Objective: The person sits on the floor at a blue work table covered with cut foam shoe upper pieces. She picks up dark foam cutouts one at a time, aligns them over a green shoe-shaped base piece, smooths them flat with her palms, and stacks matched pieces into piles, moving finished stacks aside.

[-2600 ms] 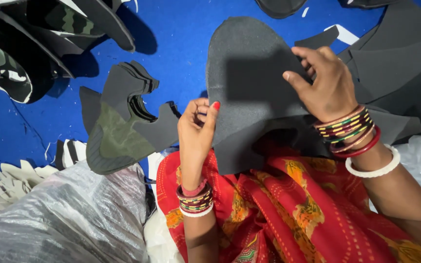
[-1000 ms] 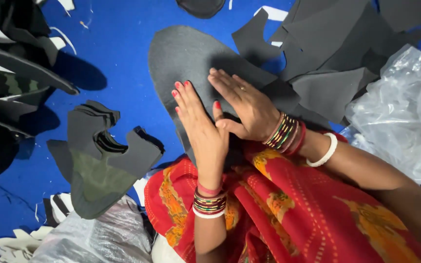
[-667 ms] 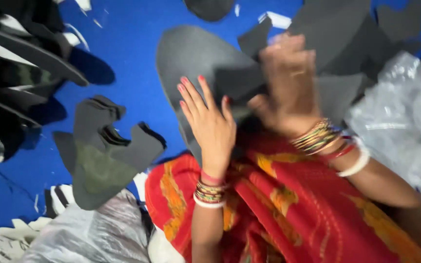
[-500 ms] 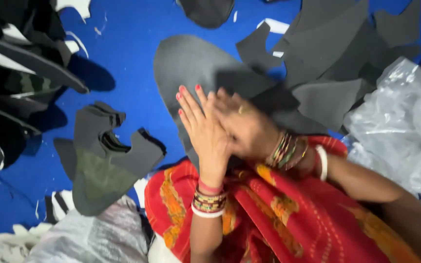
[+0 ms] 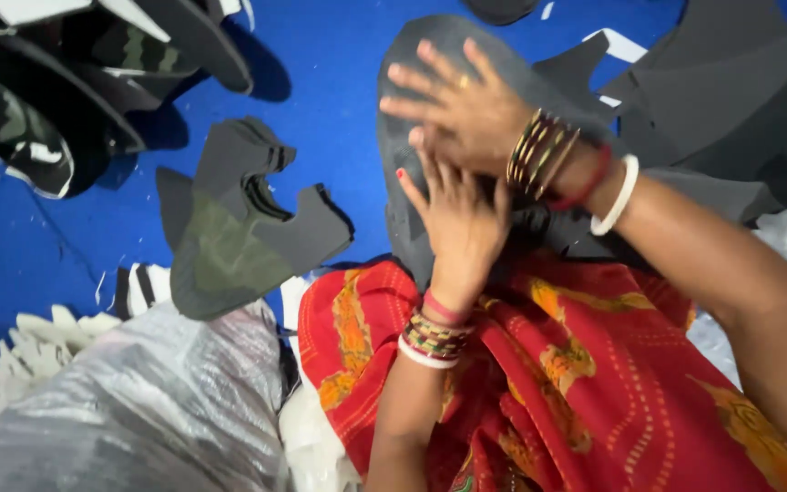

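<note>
A large dark grey foam sheet point(image 5: 400, 196) with a rounded far end lies on the blue floor point(image 5: 330, 100), its near end on my red and orange patterned lap cloth point(image 5: 557, 364). My left hand point(image 5: 457, 219) rests flat on the sheet, fingers pointing away. My right hand point(image 5: 457, 105) reaches across from the right, just beyond the left hand. It lies palm down on the sheet with fingers spread toward the left. Neither hand grips anything. Both wrists carry bangles.
A stack of grey cut-out foam pieces point(image 5: 239, 228) lies left of the sheet. Black and camouflage shoe parts point(image 5: 66, 91) are piled at the top left, grey offcuts point(image 5: 721, 100) at the top right. A plastic bag point(image 5: 138, 410) and white cut pieces point(image 5: 38, 342) sit at the lower left.
My right hand has slid off the back of my left hand, further out and leftward over the sheet. My left hand has stayed flat on the sheet.
</note>
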